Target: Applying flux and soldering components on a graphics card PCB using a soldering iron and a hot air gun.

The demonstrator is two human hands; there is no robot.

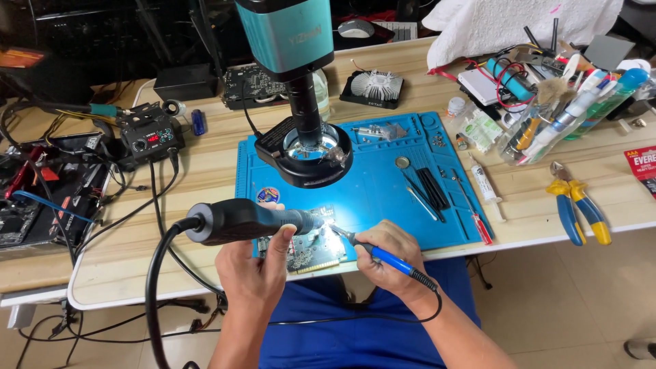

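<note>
The desk [205,171] carries a blue mat [383,184] at its near edge. A microscope [301,75] with a ring light stands over the mat's left half. The board [311,249] lies on the mat's near-left corner, just below the ring light and under both hands.

Step in hand, as judged: rework of 1 spot on the board with 2 heated tools. The left hand [256,270] wraps its fingers around the hot-air wand [246,220], nozzle aimed right at the lit spot. The right hand [386,256] pinches the blue iron [383,256] like a pen, tip at the same spot.

The next move likely calls for steady aim on both tips.

Obstructions: the wand hose [154,287] loops off the desk edge. Pliers [577,205], a screwdriver [475,215] and a syringe [486,184] lie well right.
</note>
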